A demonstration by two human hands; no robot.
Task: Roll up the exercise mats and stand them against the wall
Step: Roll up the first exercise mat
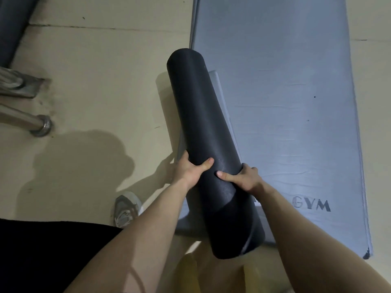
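I hold a rolled-up black exercise mat [201, 123] lifted off the floor, its far end pointing away and slightly left, its near end low by my legs. My left hand [190, 168] grips the roll's left side, thumb on top. My right hand [243, 176] grips the right side, thumb across the top. A blue-grey mat [285, 92] printed "GYM" lies flat on the floor to the right. Another grey mat [220, 85] lies partly under the roll, mostly hidden.
Beige floor [101, 81] spreads to the left. A metal equipment leg and foot plate [40, 125] stand at the left edge, with a dark padded piece [12, 24] at top left. My shoe [127, 208] is on the floor below the left hand.
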